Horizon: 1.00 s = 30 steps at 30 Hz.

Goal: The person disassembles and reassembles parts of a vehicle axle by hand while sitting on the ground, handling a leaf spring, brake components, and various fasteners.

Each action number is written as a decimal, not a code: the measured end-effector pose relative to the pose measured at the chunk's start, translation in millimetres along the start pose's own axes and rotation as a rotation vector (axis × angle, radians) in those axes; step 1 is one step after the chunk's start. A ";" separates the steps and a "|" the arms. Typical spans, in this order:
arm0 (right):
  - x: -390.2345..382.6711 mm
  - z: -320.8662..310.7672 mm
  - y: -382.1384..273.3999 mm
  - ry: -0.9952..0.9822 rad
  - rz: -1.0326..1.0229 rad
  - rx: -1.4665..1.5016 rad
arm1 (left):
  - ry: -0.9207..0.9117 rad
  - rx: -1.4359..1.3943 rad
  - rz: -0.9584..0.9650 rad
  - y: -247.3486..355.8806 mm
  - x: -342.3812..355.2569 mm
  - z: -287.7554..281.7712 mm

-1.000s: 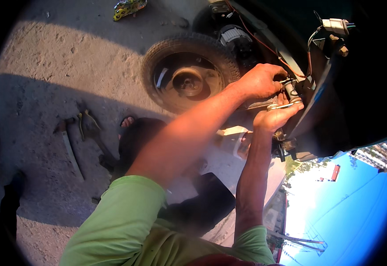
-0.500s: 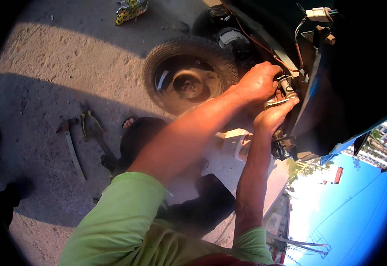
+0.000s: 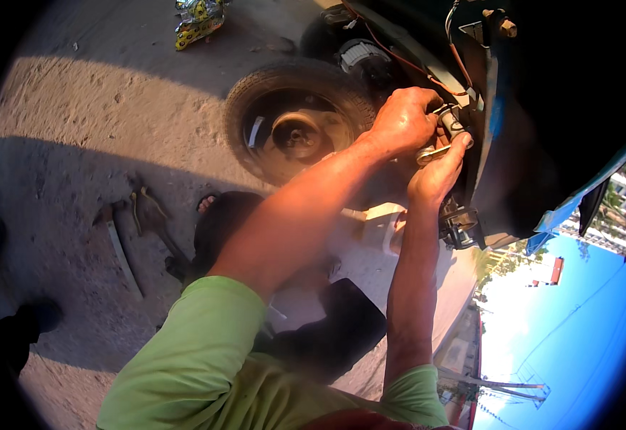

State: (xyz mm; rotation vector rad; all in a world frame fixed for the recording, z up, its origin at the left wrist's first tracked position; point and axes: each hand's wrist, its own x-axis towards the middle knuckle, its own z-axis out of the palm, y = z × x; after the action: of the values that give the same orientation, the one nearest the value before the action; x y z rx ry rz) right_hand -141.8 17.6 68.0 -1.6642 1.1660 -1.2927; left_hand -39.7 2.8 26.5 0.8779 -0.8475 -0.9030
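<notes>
Both my hands are at a small metal cylindrical part (image 3: 452, 123) on the vehicle's underside, beside the wheel opening. My left hand (image 3: 405, 118) is closed, its fingertips curled against the cylinder's upper side. From below, my right hand (image 3: 435, 175) grips the cylinder, its thumb pressed along the lower end. Between the hands a flat metal piece with a rounded end (image 3: 431, 153) sticks out to the left. My fingers partly hide how these parts join. Just below my right hand hangs a dark metal bracket assembly (image 3: 460, 228).
A wheel with tyre (image 3: 238, 118) lies on the ground left of my hands. Brown wiring (image 3: 427, 75) runs above them. A hammer (image 3: 121, 251) and pliers (image 3: 138, 211) lie at left, with a shiny yellow packet (image 3: 200, 21) farther off. Blue body panel (image 3: 564, 211) is at right.
The view has shifted slightly, so the vehicle parts sit a little farther left. Both hands keep their hold on the cylindrical part, with the right thumb still against its lower end.
</notes>
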 end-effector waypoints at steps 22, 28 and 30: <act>-10.9 -15.5 27.4 -0.192 0.260 0.739 | -0.221 0.193 -0.458 -8.7 -64.2 -47.1; 5.1 -17.0 41.6 -0.402 0.572 0.982 | -0.121 0.317 -0.545 -3.5 -62.5 -44.2; 13.7 -22.8 48.9 -0.490 0.602 0.971 | -0.161 0.332 -0.594 19.9 -62.5 -47.5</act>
State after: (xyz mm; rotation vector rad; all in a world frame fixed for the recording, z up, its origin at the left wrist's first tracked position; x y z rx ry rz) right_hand -173.7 -11.8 33.2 -0.7404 0.5078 -0.7722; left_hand -15.1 78.4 11.3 1.4024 -0.9053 -1.3854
